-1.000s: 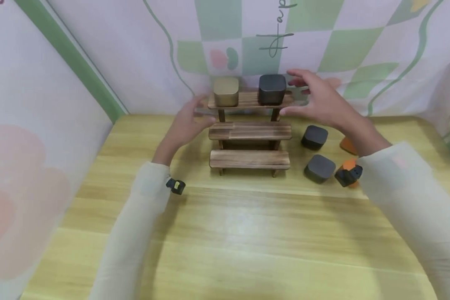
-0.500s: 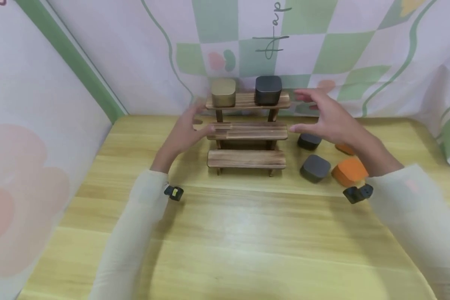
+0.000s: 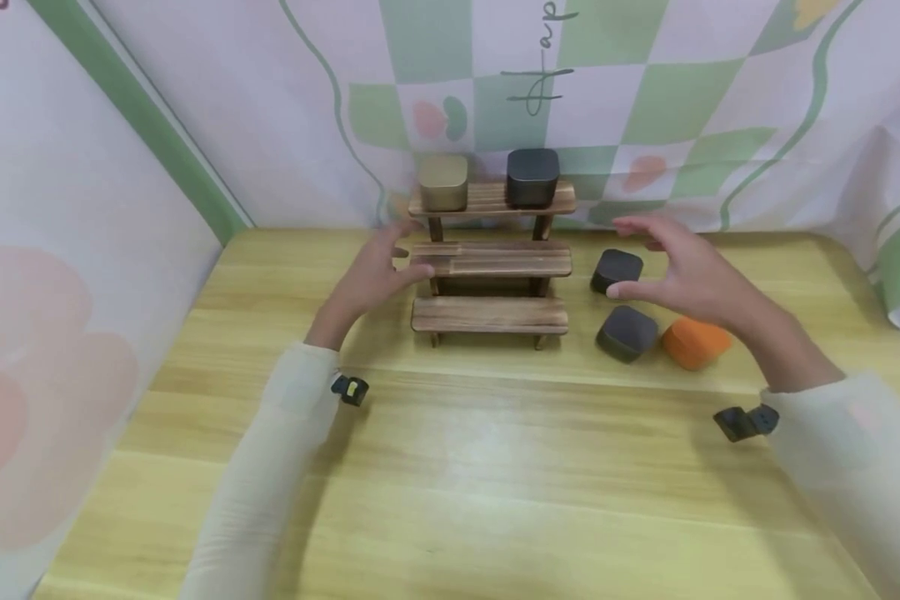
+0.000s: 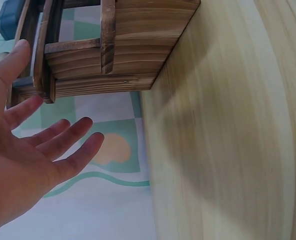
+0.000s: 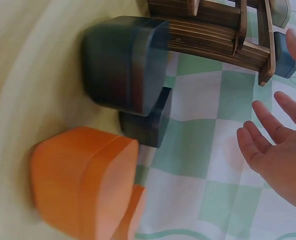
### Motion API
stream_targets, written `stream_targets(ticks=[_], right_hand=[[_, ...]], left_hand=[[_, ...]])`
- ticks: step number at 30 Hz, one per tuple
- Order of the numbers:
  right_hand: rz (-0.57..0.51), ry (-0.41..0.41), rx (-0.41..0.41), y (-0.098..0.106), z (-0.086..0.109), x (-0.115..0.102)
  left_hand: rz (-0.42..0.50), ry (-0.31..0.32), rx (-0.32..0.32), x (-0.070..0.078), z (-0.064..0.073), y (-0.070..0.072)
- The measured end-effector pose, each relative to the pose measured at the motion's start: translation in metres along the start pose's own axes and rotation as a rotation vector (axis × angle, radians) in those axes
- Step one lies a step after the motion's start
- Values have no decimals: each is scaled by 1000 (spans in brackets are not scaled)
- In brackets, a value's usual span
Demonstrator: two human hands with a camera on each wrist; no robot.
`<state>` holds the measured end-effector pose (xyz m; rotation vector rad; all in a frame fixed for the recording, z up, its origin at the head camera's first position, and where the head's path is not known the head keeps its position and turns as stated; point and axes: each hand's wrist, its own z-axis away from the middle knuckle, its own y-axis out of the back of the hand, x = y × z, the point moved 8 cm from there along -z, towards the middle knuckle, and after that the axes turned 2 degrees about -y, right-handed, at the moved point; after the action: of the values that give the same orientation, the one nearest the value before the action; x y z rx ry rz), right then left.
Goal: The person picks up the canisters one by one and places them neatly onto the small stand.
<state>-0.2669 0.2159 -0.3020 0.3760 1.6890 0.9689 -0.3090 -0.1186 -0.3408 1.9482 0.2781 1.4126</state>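
A three-tier wooden display stand (image 3: 490, 315) stands against the back cloth. On its top tier sit a gold square tin (image 3: 443, 185) at the left and a black square tin (image 3: 532, 179) at the right. My left hand (image 3: 366, 277) is beside the stand's left end, fingers spread and thumb overlapping the middle tier in the head view. Right of the stand, my right hand (image 3: 692, 271) hovers empty, thumb over a dark tin (image 3: 619, 268). A second dark tin (image 3: 627, 333) and an orange tin (image 3: 694, 342) lie nearer. Another orange tin (image 5: 133, 210) shows in the right wrist view.
A checked green and white cloth (image 3: 675, 100) hangs behind the wooden table (image 3: 487, 483). A pale wall panel with a green edge strip (image 3: 150, 125) borders the left side. Each sleeve cuff carries a small black camera (image 3: 351, 389).
My right hand has moved from beside the black tin, down and to the right, over the loose tins. The left hand has lowered slightly. The tins keep their places.
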Motion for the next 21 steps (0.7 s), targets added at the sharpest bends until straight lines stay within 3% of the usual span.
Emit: stream_targets(ticks=[8,15,21], right_hand=[[27,-2,-1,-8,14,10],[-15,-30,-12,-13,24,17],[-68,-40,-7,-12,36,27]], left_hand=[[-30,9,-20,0,0,-5],[-33,24,-8,-3,-1,-7],[-20,-3,-2,-3,0,-9]])
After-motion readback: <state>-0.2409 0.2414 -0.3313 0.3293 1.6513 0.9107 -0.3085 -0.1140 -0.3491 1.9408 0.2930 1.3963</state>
